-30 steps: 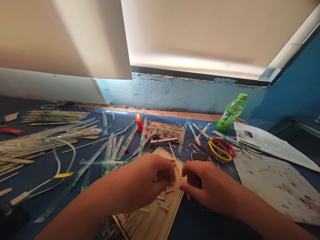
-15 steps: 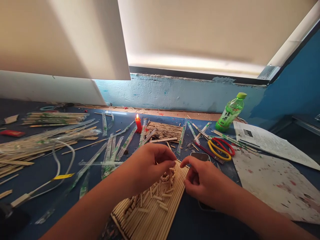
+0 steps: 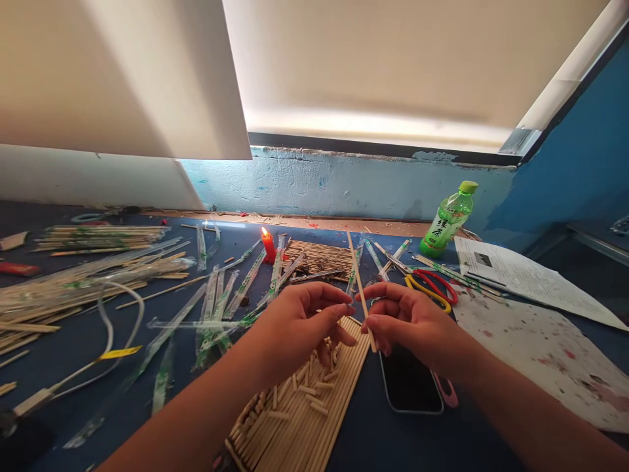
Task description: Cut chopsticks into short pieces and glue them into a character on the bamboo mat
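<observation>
A long, thin wooden chopstick (image 3: 356, 272) leans in my right hand (image 3: 415, 324), pinched between thumb and fingers. My left hand (image 3: 295, 321) hovers just left of it with fingers apart and nothing visible in them. Below both hands lies a panel of chopsticks laid side by side (image 3: 314, 446). Short cut stick pieces (image 3: 318, 408) are scattered on the panel, and some stand in rows along its edge. My left hand and forearm hide part of the panel. Under my right hand a dark-screened phone (image 3: 411, 383) lies on the table.
A lit red candle (image 3: 268, 246) stands behind my hands beside a second, darker stick panel (image 3: 319, 257). Torn clear wrappers (image 3: 211, 314), a white cable (image 3: 105, 314) and stick bundles (image 3: 101, 237) lie left. Rightward are scissors (image 3: 439, 283), a green bottle (image 3: 447, 219) and papers (image 3: 535, 282).
A chopstick now shows upright in my right hand. Both hands have lifted slightly off the panel, my left fingers have spread, and more of the phone is uncovered.
</observation>
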Demonstrator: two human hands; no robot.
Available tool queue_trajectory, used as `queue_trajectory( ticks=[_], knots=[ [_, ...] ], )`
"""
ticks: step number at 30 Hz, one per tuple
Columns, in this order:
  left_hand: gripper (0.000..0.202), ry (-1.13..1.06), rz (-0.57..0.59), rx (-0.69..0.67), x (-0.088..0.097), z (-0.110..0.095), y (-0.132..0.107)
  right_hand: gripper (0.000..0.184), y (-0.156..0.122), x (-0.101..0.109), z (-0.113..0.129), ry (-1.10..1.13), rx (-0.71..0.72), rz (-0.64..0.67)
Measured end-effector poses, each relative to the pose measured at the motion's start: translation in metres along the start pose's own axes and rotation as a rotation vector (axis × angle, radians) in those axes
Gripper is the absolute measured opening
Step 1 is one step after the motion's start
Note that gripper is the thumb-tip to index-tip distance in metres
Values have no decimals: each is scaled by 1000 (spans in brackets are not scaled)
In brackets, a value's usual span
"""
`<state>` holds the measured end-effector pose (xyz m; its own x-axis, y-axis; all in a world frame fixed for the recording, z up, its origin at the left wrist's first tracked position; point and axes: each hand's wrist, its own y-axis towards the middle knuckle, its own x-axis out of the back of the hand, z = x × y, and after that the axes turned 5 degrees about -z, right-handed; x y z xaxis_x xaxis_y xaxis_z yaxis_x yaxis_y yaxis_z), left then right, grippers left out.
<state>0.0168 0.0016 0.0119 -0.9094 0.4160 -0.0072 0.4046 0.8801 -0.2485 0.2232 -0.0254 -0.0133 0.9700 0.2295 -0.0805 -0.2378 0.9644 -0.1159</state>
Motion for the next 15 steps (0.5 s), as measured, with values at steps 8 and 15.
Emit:
queue_trajectory(
  ticks=[8, 15],
  knots=[
    [17, -185, 87, 124, -3, 6, -1, 18, -1, 2, 2, -81, 99, -5],
    [19, -235, 138, 157, -6, 14, 2, 18, -4, 1, 4, -142, 139, -30]
  ],
)
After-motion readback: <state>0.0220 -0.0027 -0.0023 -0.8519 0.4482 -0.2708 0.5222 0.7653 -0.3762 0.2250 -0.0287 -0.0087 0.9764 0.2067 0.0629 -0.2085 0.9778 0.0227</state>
